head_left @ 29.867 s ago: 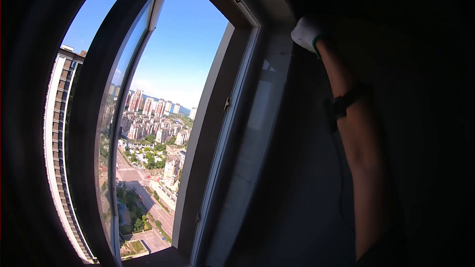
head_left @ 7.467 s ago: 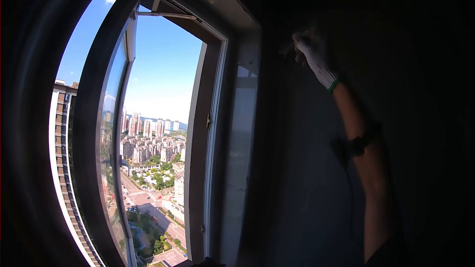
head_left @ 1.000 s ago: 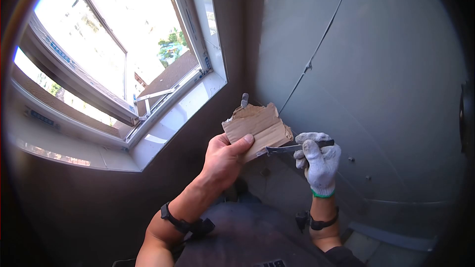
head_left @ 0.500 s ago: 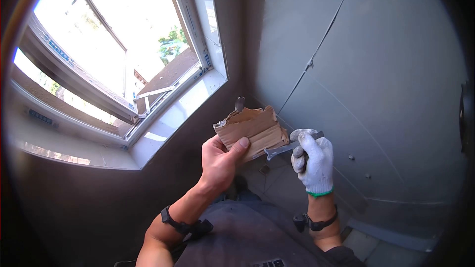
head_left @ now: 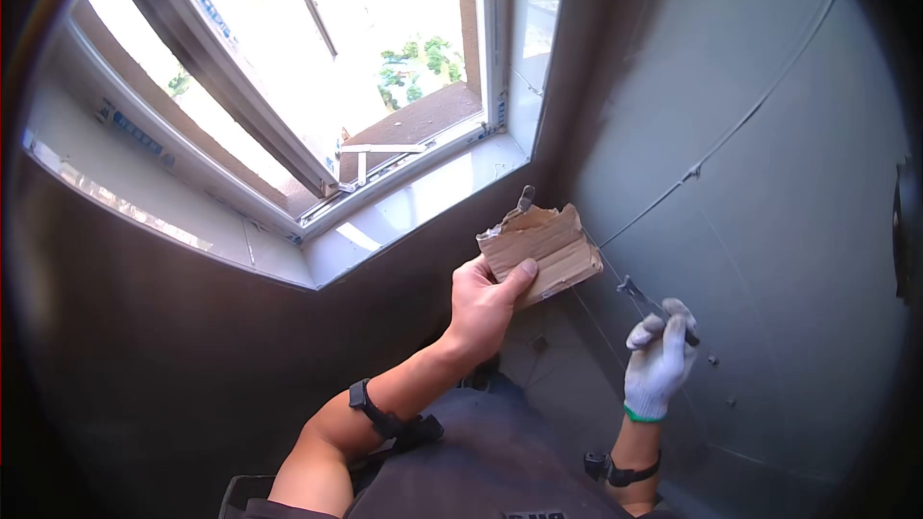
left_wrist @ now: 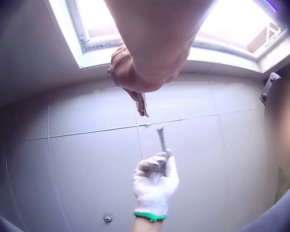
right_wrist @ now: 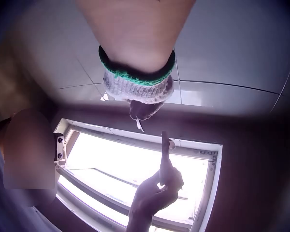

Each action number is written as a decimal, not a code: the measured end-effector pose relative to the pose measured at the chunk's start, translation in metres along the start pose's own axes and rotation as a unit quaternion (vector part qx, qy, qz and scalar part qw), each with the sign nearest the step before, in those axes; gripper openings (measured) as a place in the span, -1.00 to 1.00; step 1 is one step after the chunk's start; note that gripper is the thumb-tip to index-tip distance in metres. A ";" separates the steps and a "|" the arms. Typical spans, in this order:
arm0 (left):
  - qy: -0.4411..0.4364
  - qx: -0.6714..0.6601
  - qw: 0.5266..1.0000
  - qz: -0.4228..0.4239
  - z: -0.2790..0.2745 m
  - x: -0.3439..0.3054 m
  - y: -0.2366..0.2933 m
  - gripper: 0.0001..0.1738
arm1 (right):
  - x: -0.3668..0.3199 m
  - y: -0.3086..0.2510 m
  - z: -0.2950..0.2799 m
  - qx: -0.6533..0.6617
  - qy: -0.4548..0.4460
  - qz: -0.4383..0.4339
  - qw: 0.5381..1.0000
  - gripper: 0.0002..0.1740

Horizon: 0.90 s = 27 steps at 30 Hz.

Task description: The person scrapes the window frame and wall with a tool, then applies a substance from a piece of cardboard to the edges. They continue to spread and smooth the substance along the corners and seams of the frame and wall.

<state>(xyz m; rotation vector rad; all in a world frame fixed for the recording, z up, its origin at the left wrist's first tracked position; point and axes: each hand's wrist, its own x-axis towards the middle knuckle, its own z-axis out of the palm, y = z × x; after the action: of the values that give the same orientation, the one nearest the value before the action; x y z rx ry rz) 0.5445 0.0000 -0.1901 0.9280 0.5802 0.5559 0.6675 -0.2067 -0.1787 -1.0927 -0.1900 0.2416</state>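
Observation:
My bare left hand [head_left: 484,312] grips a folded piece of torn cardboard [head_left: 553,255], thumb on its face. A grey rounded tip [head_left: 526,197] sticks up behind the torn top edge; the rest of it is hidden. To the right, my right hand [head_left: 661,360], in a white knit glove with a green cuff, pinches a narrow dark tool with a flared flat end [head_left: 635,291]. That end points toward the cardboard, with a gap between them. In the left wrist view the tool [left_wrist: 161,139] stands up from the gloved fingers, below the cardboard edge [left_wrist: 142,105].
An open window [head_left: 404,149] with a white sill [head_left: 418,197] lies at the upper left. Grey wall tiles [head_left: 769,231] fill the right side, crossed by a joint line [head_left: 740,125] with a small lump on it. Small fittings [head_left: 712,359] protrude from the wall.
Earlier, my gloved hand was raised against the dark wall beside the window. Within the last second, the tool has left the cardboard's lower edge and moved right; the head view has shifted.

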 end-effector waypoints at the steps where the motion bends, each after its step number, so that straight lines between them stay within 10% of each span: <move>1: 0.002 -0.032 0.998 -0.050 -0.005 0.003 -0.004 -0.67 | -0.006 -0.004 0.000 0.045 -0.029 0.005 0.999 -0.74; 5: 0.028 -0.110 0.973 -0.200 0.002 -0.007 -0.014 -0.69 | -0.015 0.009 0.009 -0.042 -0.108 -0.003 0.993 -0.76; 10: 0.044 -0.148 0.971 -0.185 -0.020 -0.008 -0.018 -0.65 | -0.009 0.027 -0.025 -0.187 -0.038 0.024 0.981 -0.75; 22: -0.340 -0.027 0.930 -0.136 -0.059 -0.015 -0.001 -0.38 | -0.009 0.029 0.033 -0.155 -0.149 0.114 0.970 -0.71; 27: -0.331 -0.026 0.933 -0.136 -0.078 -0.023 -0.001 -0.39 | 0.004 0.024 0.050 -0.101 -0.155 0.166 0.969 -0.71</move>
<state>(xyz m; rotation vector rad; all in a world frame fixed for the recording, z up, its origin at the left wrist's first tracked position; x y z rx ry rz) 0.4757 0.0291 -0.2226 0.8982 0.0739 -0.0104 0.6553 -0.1522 -0.1775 -1.2849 -0.3169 0.7089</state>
